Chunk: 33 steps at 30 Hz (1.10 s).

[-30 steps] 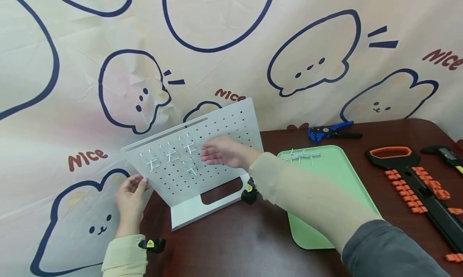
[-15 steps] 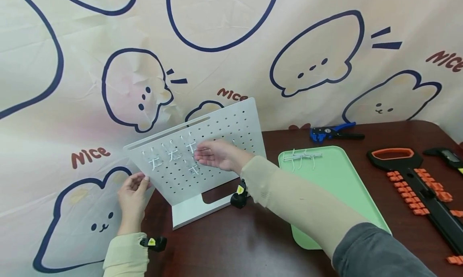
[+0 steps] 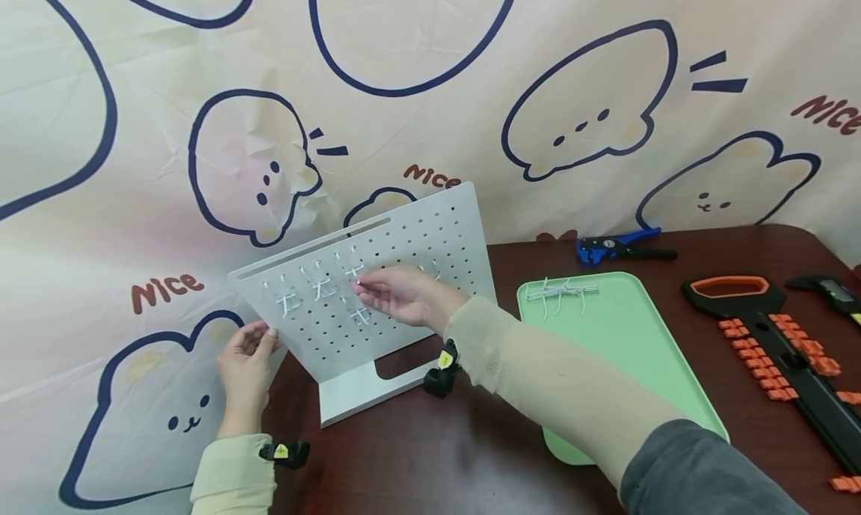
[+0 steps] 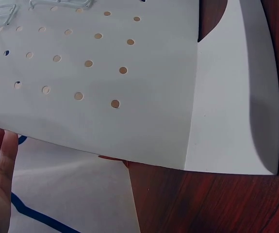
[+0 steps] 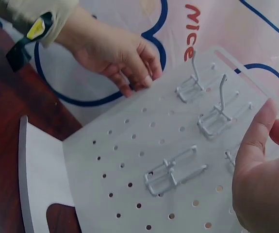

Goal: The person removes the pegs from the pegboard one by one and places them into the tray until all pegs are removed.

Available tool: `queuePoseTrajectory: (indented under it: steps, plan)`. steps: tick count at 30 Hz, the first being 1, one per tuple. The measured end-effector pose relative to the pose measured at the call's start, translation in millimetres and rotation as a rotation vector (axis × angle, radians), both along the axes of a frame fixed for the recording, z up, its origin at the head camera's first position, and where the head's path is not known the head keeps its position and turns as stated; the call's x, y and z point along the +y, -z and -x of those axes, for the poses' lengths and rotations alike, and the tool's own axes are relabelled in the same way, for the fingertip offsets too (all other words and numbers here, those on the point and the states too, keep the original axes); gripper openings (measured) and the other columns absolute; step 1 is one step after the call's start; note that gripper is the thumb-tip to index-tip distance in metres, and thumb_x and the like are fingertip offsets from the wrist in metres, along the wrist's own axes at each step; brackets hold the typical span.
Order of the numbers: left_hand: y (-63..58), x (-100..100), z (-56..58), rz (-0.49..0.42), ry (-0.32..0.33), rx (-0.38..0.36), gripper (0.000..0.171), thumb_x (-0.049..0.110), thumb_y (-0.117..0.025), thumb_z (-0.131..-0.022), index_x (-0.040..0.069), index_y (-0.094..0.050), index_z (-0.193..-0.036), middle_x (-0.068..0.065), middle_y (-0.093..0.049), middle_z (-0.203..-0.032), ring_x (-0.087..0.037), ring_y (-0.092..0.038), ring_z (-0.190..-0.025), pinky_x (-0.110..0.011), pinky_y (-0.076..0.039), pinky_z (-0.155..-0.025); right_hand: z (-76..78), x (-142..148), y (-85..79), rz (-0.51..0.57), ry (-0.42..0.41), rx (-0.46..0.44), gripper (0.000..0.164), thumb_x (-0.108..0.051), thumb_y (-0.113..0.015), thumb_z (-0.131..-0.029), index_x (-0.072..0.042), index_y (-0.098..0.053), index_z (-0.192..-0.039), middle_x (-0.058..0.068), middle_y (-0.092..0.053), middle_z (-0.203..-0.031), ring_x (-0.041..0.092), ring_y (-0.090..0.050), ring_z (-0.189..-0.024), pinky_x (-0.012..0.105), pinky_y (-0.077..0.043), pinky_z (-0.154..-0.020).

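While one hand braces, work the hook gently

Left of centre in the frame, your left hand pinches the edge of the white board, which stands on the surface at mid-frame. Your right hand is at the upper wire hook; I cannot tell whether its fingers grip it. When adjusting it, line it up with the holes, press lightly, and let your left hand resist any rocking.

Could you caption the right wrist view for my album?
Left hand holds the pegboard's edge, right hand beside white hooks.
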State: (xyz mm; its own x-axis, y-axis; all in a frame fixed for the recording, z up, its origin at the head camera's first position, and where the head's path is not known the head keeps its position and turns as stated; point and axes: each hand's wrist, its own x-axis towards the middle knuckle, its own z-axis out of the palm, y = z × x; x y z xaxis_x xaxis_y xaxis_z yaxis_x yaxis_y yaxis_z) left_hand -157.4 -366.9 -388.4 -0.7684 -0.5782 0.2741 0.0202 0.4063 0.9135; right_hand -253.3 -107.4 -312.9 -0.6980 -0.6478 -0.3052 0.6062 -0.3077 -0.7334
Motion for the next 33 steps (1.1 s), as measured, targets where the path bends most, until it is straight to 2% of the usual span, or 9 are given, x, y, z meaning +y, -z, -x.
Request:
queuePoseTrajectory:
  steps: [4, 9, 17, 21, 24, 27, 31, 33]
  plan:
    - [0.5, 0.2, -0.3, -0.012, -0.003, -0.001, 0.024, 0.008, -0.062, -0.104, -0.005, -0.061, -0.124, 0.013, -0.063, -0.097, -0.001, -0.063, -0.087, -0.008, -0.052, -0.079, -3.2, 4.0, 1.0, 0.014, -0.004, 0.002, 0.036, -0.001, -0.058, -0.104, 0.009, -0.054, -0.138, 0.009, -0.067, -0.096, 0.010, -0.066, -0.080, 0.015, -0.057, -0.073]
    - [0.1, 1.5, 0.8, -0.016, -0.002, 0.001, 0.024, 0.008, -0.062, -0.104, -0.005, -0.062, -0.124, 0.012, -0.063, -0.098, -0.001, -0.063, -0.088, -0.008, -0.052, -0.079, -2.7, 15.5, 3.3, -0.015, -0.025, 0.067, 0.037, 0.000, -0.057, -0.105, 0.011, -0.052, -0.140, 0.009, -0.066, -0.098, 0.010, -0.065, -0.081, 0.015, -0.056, -0.072]
    - [0.6, 1.7, 0.4, -0.069, 0.002, 0.017, 0.019, 0.007, -0.063, -0.103, -0.003, -0.063, -0.119, 0.013, -0.064, -0.096, -0.001, -0.064, -0.086, -0.008, -0.052, -0.078, 2.7, 59.0, 0.7, -0.075, -0.019, 0.160, 0.040, 0.000, -0.055, -0.106, 0.010, -0.047, -0.144, 0.009, -0.064, -0.098, 0.012, -0.064, -0.082, 0.018, -0.057, -0.074]
    - [-0.1, 1.0, 0.5, -0.055, -0.006, 0.013, 0.018, 0.008, -0.063, -0.103, -0.002, -0.063, -0.119, 0.013, -0.064, -0.096, 0.000, -0.063, -0.085, -0.008, -0.052, -0.078, 8.5, 97.7, -3.0, -0.086, 0.051, 0.190, 0.043, 0.001, -0.054, -0.105, 0.007, -0.044, -0.147, 0.014, -0.063, -0.109, 0.014, -0.065, -0.084, 0.018, -0.057, -0.075]
    - [-0.7, 0.1, 0.8, -0.053, -0.010, 0.017, 0.016, 0.006, -0.063, -0.103, -0.001, -0.064, -0.117, 0.013, -0.064, -0.095, 0.000, -0.063, -0.084, -0.008, -0.052, -0.077, 17.4, 134.6, 2.1, -0.113, 0.121, 0.211, 0.043, 0.000, -0.052, -0.106, 0.007, -0.042, -0.147, 0.013, -0.063, -0.109, 0.014, -0.065, -0.086, 0.018, -0.056, -0.077]
    - [-0.6, -0.5, 1.1, -0.063, -0.011, 0.018, 0.015, 0.005, -0.063, -0.103, 0.000, -0.064, -0.116, 0.013, -0.064, -0.095, -0.001, -0.063, -0.084, -0.008, -0.052, -0.077, 28.6, 173.6, 14.1, -0.173, 0.176, 0.245, 0.035, -0.001, -0.050, -0.108, 0.005, -0.045, -0.142, 0.007, -0.065, -0.104, 0.012, -0.065, -0.087, 0.018, -0.056, -0.080]
    - [0.8, -0.1, 1.3, -0.067, -0.013, 0.012, 0.016, 0.005, -0.064, -0.103, 0.000, -0.064, -0.117, 0.012, -0.063, -0.096, 0.000, -0.063, -0.086, -0.008, -0.052, -0.078, 41.7, 223.7, 36.5, -0.307, 0.220, 0.294, 0.021, -0.004, -0.050, -0.109, 0.001, -0.051, -0.129, 0.002, -0.066, -0.099, 0.009, -0.066, -0.089, 0.019, -0.056, -0.084]
    - [1.8, 0.6, 1.5, -0.065, -0.016, 0.006, 0.015, 0.006, -0.064, -0.103, 0.002, -0.065, -0.117, 0.011, -0.063, -0.096, 0.000, -0.063, -0.087, -0.008, -0.052, -0.078, 45.5, 245.4, 47.4, -0.381, 0.232, 0.311, 0.020, -0.006, -0.050, -0.109, 0.000, -0.051, -0.128, 0.000, -0.066, -0.098, 0.008, -0.066, -0.089, 0.020, -0.056, -0.087]
